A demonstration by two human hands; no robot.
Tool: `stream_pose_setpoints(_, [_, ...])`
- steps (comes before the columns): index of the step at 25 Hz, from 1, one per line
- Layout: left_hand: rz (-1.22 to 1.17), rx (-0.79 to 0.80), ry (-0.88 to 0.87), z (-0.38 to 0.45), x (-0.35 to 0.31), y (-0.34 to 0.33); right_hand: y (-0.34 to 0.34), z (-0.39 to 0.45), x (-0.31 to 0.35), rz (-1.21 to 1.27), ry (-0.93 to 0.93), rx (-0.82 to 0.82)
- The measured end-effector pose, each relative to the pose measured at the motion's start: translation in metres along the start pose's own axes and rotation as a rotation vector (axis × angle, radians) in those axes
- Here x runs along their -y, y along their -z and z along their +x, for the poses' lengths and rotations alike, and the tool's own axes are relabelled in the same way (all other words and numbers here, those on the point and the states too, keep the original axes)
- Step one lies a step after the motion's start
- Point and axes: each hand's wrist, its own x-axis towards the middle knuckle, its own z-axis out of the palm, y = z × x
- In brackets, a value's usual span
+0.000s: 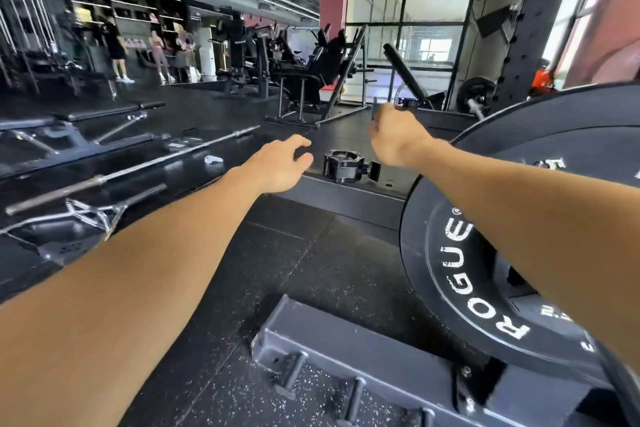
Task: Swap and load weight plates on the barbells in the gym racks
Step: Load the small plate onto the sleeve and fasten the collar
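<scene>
Two bare forearms, left hand (277,165) and right hand (394,137) ungloved.

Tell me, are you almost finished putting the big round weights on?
Partly. One black Rogue plate already looks loaded on the right, with a bigger plate behind it. Right now the left hand reaches, fingers relaxed, toward the black collar clamp lying on the platform edge; the blurred right hand seems to pinch something small. The clamp isn't on yet, and a bare barbell lies on the floor.
</scene>
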Motion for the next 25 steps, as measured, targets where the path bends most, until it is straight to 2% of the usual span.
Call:
stream_pose_setpoints(4, [0.002,0.061,-0.022,0.048,-0.006,-0.033,-0.029,0.045,-0.005,-0.13,-0.131,0.143])
stream_pose_setpoints(8, [-0.038,0.151,-0.054,0.083,-0.01,-0.064,-0.052,0.066,-0.012,-0.244,-0.132,0.281])
stream_pose_setpoints(11, [-0.036,0.106,-0.047,0.096,-0.01,-0.086,-0.08,0.076,-0.024,-0.239,-0.137,0.27])
stream_pose_setpoints(14, [-0.123,0.014,-0.054,0.096,-0.005,-0.096,-0.095,0.077,-0.034,-0.185,-0.171,0.164])
stream_pose_setpoints(18, [-0.263,0.05,-0.037,0.081,0.011,-0.087,-0.088,0.067,-0.033,-0.166,-0.091,0.177])
stream_pose_setpoints(25, [-0.279,0.111,-0.039,0.022,0.013,-0.038,-0.058,0.013,-0.01,-0.101,0.045,0.208])
